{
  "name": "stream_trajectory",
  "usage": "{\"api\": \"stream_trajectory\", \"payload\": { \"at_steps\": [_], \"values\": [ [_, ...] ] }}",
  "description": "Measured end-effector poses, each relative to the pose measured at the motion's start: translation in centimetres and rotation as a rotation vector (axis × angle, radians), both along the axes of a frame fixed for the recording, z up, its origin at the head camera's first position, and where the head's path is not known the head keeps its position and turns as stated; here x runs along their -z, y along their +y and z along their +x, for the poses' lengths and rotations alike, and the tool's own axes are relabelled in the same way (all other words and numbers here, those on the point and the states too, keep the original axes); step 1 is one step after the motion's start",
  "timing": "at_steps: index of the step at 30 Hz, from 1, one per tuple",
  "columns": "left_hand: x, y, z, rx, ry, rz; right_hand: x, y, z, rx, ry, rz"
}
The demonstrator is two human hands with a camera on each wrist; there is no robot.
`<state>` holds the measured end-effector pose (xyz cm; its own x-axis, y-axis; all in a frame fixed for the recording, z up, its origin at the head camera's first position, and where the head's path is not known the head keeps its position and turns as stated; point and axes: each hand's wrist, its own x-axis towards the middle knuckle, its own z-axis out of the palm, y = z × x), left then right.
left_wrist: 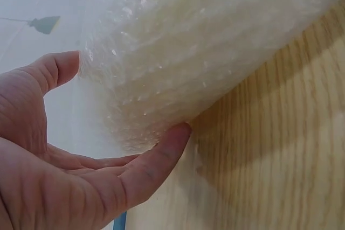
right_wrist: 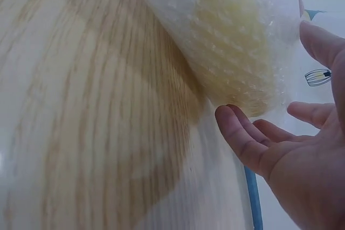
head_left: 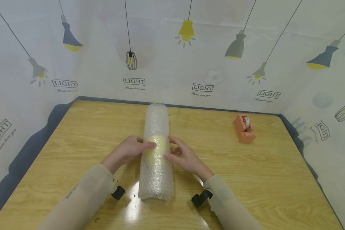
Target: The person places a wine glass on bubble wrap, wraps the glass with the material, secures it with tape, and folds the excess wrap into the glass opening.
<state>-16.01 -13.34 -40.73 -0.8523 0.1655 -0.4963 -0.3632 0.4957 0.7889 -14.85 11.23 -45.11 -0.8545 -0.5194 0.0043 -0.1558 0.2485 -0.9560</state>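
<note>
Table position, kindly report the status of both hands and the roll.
Left hand on left side of bubble-wrap roll, right hand at right side. Roll lying on table. Tape dispenser off right, clear of both.

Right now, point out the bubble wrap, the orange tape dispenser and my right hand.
Bubble wrap (head_left: 158, 158), head view: its middle.
Orange tape dispenser (head_left: 242, 131), head view: its body.
Right hand (head_left: 188, 158), head view: back of the hand.
</note>
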Motion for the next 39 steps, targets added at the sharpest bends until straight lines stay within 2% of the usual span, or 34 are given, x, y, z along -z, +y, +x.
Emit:
{"api": "stream_trajectory", "payload": {
  "at_steps": [7, 12, 22, 32, 39],
  "values": [
    [0.3, 0.3, -0.1, 0.019, -0.014, 0.043, -0.5, 0.3, 0.0, 0.037, 0.03, 0.04],
    [0.0, 0.5, -0.1, 0.039, -0.012, 0.052, -1.1, 0.4, 0.1, 0.053, 0.064, 0.063],
    [-0.1, 0.5, 0.0, 0.039, -0.022, 0.015, -1.7, 0.5, 0.4, 0.063, 0.128, 0.097],
    [0.7, 0.6, -0.2, 0.038, 0.011, 0.124, -2.3, 0.8, 0.7, 0.055, 0.197, 0.146],
    [1.1, 0.6, -0.3, 0.051, 0.021, 0.166, -2.1, 0.9, 0.6, 0.038, 0.22, 0.124]
  ]
}}
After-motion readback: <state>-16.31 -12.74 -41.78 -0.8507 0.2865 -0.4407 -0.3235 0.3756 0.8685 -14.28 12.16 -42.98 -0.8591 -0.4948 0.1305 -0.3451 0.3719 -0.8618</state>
